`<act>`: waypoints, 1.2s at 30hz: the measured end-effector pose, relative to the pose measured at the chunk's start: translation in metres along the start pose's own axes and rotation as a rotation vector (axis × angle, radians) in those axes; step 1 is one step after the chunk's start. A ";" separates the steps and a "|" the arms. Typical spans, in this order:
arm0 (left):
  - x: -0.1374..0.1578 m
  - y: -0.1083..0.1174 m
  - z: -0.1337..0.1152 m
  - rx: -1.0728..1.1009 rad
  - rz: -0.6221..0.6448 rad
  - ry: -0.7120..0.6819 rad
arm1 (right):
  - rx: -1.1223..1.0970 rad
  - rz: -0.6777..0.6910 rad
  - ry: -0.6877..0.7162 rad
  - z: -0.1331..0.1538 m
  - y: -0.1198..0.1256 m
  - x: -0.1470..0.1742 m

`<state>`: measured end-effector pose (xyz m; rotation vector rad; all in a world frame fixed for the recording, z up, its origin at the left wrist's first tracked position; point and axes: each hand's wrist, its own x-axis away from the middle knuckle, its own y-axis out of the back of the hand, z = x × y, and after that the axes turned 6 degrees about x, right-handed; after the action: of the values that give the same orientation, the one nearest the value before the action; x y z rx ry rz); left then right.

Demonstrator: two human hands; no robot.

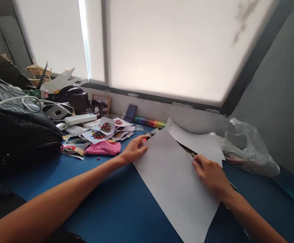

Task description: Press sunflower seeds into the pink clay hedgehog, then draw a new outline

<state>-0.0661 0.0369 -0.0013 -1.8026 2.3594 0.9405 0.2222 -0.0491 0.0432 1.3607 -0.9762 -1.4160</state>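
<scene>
One white sheet (172, 182) extends over the blue desk (106, 206); its lowest corner leaves view. Fingers of the left hand (134, 148) hold its left edge; those of the right hand (210, 172) pinch its right edge. Leftward room reaches the pink cloth (103, 147); a plastic bag (253, 152) bounds the right.

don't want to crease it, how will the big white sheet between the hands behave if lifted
The white sheet is probably light and floppy, since it looks like thin paper. Being so broad, it may sag or crease between the left hand and the right hand.
</scene>
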 end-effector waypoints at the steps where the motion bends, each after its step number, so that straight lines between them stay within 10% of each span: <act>1: 0.000 0.001 0.002 -0.005 -0.014 0.012 | -0.008 0.038 0.008 0.001 -0.001 0.001; 23: 0.017 -0.013 -0.007 -0.409 0.107 -0.364 | 0.129 0.141 -0.054 0.024 -0.025 0.014; 36: 0.024 -0.013 0.006 -0.405 0.112 -0.281 | 0.044 0.032 0.112 -0.010 -0.060 0.019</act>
<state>-0.0648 0.0170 -0.0205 -1.5186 2.2294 1.6659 0.2273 -0.0503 -0.0201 1.4347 -0.9559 -1.2869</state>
